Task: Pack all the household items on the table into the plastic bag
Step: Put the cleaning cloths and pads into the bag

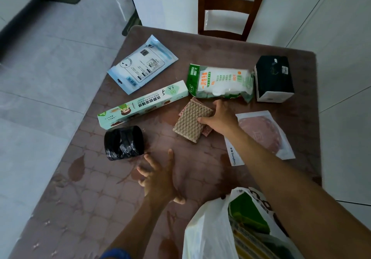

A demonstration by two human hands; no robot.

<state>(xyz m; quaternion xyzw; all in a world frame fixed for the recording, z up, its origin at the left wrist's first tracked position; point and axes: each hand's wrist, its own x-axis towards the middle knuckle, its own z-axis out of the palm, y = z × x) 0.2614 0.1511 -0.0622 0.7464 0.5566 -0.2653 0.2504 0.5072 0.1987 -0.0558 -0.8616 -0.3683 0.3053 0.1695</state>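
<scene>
A white plastic bag [208, 228] stands open at the table's near edge, with green and striped items inside. My right hand [219, 116] grips the right edge of a beige scouring-pad stack [190, 121] lying mid-table. My left hand [158, 176] hovers open over the cloth, just right of a black roll of bags [123, 143]. Further back lie a long mint foil box [140, 105], a pale blue pouch [140, 65], a green-white pack of disposable gloves [218, 82], a black box [274, 78] and a pink item in a clear packet [263, 134].
The table [80, 198] carries a brown patterned cloth. A dark wooden chair [230, 7] stands at its far side. Grey tiled floor [40, 78] lies to the left, and a white cabinet [148, 3] stands beyond the table's far left corner.
</scene>
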